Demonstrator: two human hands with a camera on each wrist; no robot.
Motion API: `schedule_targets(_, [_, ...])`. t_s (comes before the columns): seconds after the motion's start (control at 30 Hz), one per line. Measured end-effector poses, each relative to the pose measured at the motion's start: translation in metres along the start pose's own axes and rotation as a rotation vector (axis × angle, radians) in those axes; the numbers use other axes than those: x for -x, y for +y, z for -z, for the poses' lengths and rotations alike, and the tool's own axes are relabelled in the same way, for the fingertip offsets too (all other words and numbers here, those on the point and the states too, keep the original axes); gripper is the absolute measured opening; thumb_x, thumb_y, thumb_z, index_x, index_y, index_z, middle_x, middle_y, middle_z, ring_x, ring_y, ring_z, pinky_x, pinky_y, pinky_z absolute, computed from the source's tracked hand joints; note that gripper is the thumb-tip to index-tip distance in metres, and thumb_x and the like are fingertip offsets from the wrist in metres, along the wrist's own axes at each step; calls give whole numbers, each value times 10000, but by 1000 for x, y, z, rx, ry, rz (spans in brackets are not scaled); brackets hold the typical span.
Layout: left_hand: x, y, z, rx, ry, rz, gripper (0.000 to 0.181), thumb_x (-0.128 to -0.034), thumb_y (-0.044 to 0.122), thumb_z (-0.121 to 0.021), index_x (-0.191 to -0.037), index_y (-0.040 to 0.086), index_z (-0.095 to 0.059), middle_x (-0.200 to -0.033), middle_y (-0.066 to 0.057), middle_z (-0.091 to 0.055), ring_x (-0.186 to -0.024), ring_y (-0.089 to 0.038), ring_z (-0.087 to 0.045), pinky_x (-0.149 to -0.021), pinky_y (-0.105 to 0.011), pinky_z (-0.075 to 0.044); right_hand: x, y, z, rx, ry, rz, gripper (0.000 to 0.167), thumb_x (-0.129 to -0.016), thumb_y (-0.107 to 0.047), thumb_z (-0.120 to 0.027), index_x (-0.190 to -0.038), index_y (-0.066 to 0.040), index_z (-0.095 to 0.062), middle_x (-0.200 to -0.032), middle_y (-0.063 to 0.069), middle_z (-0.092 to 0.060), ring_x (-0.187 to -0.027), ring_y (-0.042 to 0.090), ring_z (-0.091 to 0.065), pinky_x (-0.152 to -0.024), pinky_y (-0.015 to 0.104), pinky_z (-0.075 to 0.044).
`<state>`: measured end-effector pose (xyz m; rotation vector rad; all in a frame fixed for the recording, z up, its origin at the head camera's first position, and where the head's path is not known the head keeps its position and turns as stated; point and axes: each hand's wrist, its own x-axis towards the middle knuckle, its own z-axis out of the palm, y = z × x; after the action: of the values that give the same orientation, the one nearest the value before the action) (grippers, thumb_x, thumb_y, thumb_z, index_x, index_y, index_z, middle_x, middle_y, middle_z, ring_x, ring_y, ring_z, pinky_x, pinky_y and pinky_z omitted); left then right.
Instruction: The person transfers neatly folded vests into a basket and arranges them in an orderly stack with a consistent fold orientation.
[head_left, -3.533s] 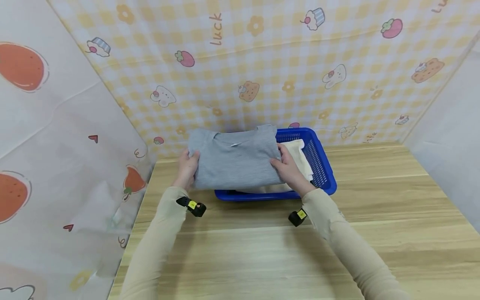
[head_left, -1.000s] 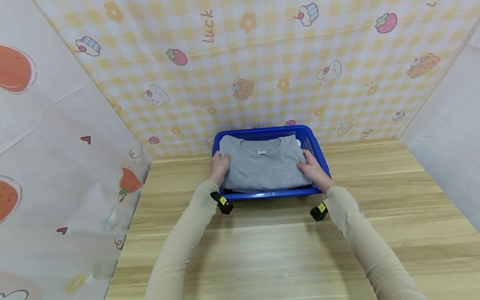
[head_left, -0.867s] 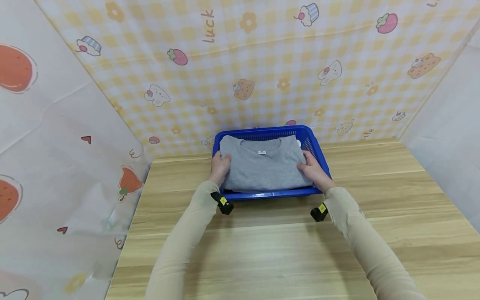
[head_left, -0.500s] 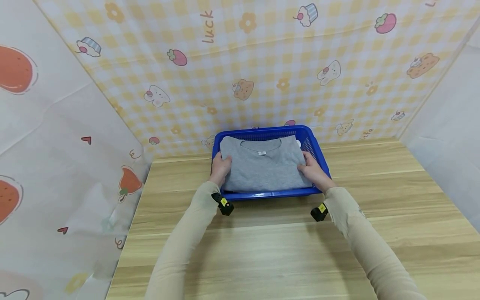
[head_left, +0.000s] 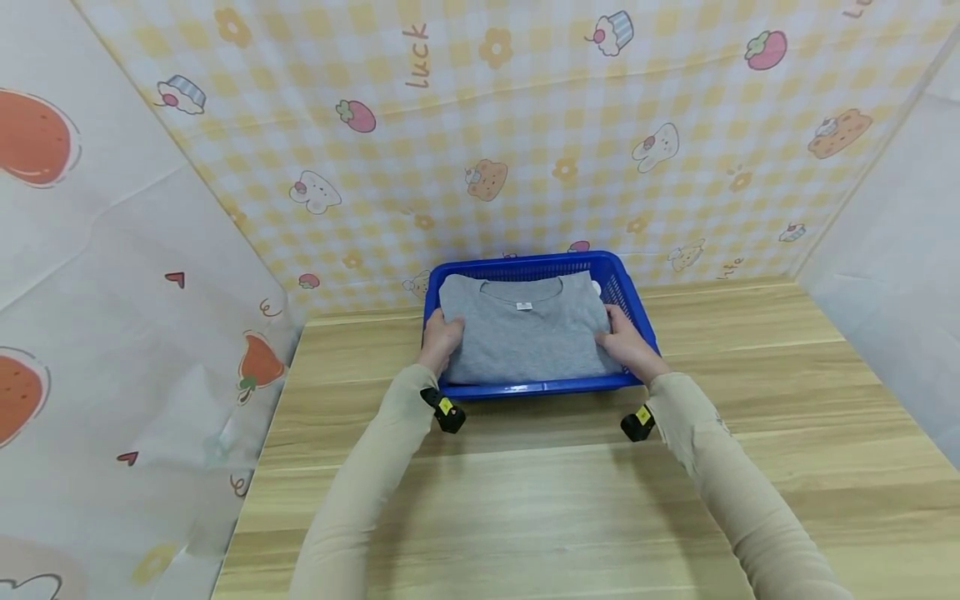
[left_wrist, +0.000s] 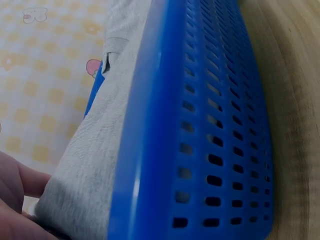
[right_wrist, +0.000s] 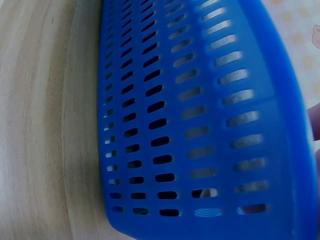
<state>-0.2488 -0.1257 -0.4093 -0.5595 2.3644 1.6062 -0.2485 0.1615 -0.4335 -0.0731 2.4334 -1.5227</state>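
Note:
A folded grey T-shirt (head_left: pixel 528 342), its neckline and white label facing up, lies inside the blue plastic basket (head_left: pixel 540 388). My left hand (head_left: pixel 439 340) grips the shirt's left side, thumb on top. On the opposite side my right hand (head_left: pixel 628 343) holds the shirt's right edge, also thumb uppermost. In the left wrist view, fingers (left_wrist: pixel 20 225) pinch the grey cloth (left_wrist: pixel 95 150) behind the basket's rim. The right wrist view shows mostly the slotted basket wall (right_wrist: pixel 200 125), with only a sliver of hand at its right edge. Whatever lies under the shirt is mostly hidden.
The basket stands on a wood-grain table (head_left: pixel 540 500), close to a yellow checked backdrop (head_left: pixel 480 125). A white printed sheet (head_left: pixel 135 250) borders the left side, and a pale wall (head_left: pixel 900 267) the right. Each wrist wears a small black camera.
The T-shirt has moved right and down from above the basket's left part into it, covering the cream cloth seen earlier. Over the last second, both hands have barely moved, sinking slightly.

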Motion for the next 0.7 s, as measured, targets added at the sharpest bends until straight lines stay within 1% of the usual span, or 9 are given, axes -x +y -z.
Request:
schedule_targets(0.23, [-6,-5,3,-45,19,-19,546,-953,216,-403,-1420,12,-207,-1441,-180,-261,-1315,-294,-261,-1055,-444,-255,3,-6,1,94,9,-29,572,-906,-42,-406,-1403,78,-150,-1383,292,-273,-1249,399,-301,-1018,517,-264])
schedule_targets(0.27, [-5,-5,5,-55,12,-43,558,-950,219,-404,-1421,4,-197,-1445,-184,-251,-1322,-289,-250,-1060,-433,-249,4,-7,2,111,9,-32,580,-912,-57,-409,-1407,81,-141,-1389,295,-266,-1258,403,-293,-1023,515,-260])
schedule_targets(0.33, [-17,-19,6,-65,22,-115,604,-943,294,-422,-1425,20,-185,-1438,-186,-261,-1316,-275,-265,-1050,-385,-277,8,-8,2,141,10,-23,593,-927,-91,-413,-1410,89,-120,-1402,304,-244,-1274,415,-273,-1028,514,-255])
schedule_targets(0.37, [-27,-29,9,-53,31,-177,638,-929,330,-449,-1425,24,-188,-1433,-194,-266,-1311,-266,-281,-1033,-352,-305,10,-8,2,153,16,-12,601,-933,-107,-418,-1409,95,-112,-1401,311,-240,-1275,424,-268,-1029,516,-254])
schedule_targets(0.4, [-27,-33,12,-49,31,-210,659,-924,353,-457,-1431,37,-178,-1439,-188,-259,-1313,-267,-281,-1033,-347,-305,14,-9,2,166,26,8,606,-938,-117,-419,-1406,104,-106,-1402,320,-229,-1278,433,-257,-1030,519,-248])
schedule_targets(0.5, [-11,-38,23,-14,50,-323,642,-924,347,-475,-1425,54,-202,-1423,-189,-290,-1298,-286,-306,-1027,-370,-311,28,-8,4,167,105,110,584,-938,-92,-421,-1377,156,-126,-1379,364,-218,-1264,469,-244,-1019,538,-251])
schedule_targets(0.57, [18,-31,33,-29,68,-361,607,-936,275,-468,-1430,49,-196,-1445,-191,-253,-1312,-313,-276,-1045,-430,-277,40,-5,6,161,183,214,557,-922,-53,-428,-1350,188,-165,-1346,396,-231,-1236,498,-253,-999,567,-255])
schedule_targets(0.6, [38,-24,37,-48,83,-369,585,-947,243,-445,-1433,45,-188,-1458,-185,-230,-1326,-325,-240,-1063,-462,-228,46,-3,7,153,220,266,546,-914,-36,-431,-1341,195,-182,-1340,403,-228,-1228,507,-253,-994,578,-250])
schedule_targets(0.7, [69,-29,45,-136,148,-492,611,-950,243,-447,-1441,20,-161,-1489,-193,-126,-1358,-338,-128,-1081,-487,-154,65,7,8,168,298,385,549,-916,-61,-454,-1347,174,-210,-1362,385,-210,-1239,507,-235,-991,607,-218])
